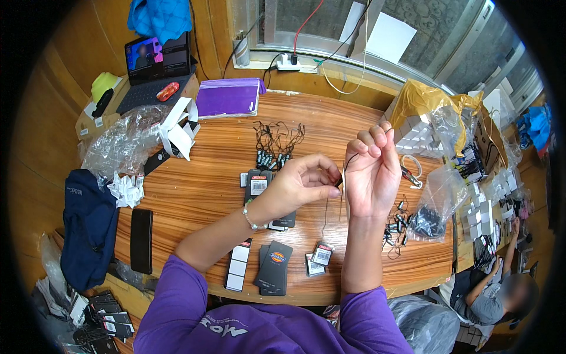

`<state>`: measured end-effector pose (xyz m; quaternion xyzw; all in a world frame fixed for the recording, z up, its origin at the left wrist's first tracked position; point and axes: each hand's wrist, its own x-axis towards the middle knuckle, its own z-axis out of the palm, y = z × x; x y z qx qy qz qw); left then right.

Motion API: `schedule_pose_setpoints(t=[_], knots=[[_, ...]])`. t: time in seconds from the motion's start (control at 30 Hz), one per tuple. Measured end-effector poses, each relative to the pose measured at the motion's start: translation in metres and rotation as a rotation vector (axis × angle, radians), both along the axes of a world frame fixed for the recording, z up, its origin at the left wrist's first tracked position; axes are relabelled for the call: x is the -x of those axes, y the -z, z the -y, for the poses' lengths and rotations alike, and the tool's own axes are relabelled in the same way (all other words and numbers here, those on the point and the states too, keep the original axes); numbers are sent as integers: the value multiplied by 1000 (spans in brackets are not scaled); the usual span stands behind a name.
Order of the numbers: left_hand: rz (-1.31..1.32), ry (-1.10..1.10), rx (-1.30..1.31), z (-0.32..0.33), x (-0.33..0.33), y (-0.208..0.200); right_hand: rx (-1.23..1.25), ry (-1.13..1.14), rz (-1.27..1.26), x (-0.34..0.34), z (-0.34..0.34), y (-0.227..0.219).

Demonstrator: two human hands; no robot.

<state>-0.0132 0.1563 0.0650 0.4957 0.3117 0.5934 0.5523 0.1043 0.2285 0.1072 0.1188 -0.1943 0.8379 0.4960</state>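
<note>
My left hand (306, 180) is closed in a pinch on a thin black cord (325, 215), which hangs below the fingertips. A small dark piece shows at those fingertips. Raised beside it, my right hand (374, 168) has its palm showing and its fingers curled, the cord running up to them. Under my left wrist lies a stack of dark hang tags (258, 184) with barcode labels. Just beyond it is a bunch of black cords with small dark toggles (273, 158). Nearer me are two dark cards (277, 265) and small clear-wrapped labelled pieces (322, 255).
A strip of white labels (237, 268) lies at the near edge. On the left are a black phone (141, 242), navy cloth (88, 230), plastic wrap and a tablet (156, 59). At right stand a plastic bag (433, 206), cutters (411, 177) and boxes. Another person (492, 295) sits at far right.
</note>
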Motion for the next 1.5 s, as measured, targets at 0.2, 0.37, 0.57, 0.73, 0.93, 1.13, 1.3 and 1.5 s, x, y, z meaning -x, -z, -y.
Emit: schedule_pose_setpoints(t=[0.2, 0.37, 0.57, 0.73, 0.93, 1.13, 1.3, 1.5], knots=[[11, -374, -211, 3, 14, -14, -179, 162, 244, -6, -4, -6], [20, -458, -346, 8, 25, -24, -549, 446, 694, 1, 11, -10], [-20, -521, -389, 10, 31, -26, -707, 419, 861, 4, 18, -7], [-48, -562, -329, 13, 30, -26, -805, 467, 889, 4, 21, -7], [-26, -618, -290, 14, 30, -25, -864, 544, 936, 7, 23, -7], [-84, -622, -267, 14, 34, -27, -968, 627, 1012, 8, 23, -4], [-125, -561, -216, 17, 38, -35, -980, 557, 1025, 7, 23, -8], [-202, -422, -98, 17, 48, -38, -897, 349, 1002, 5, 21, -8]])
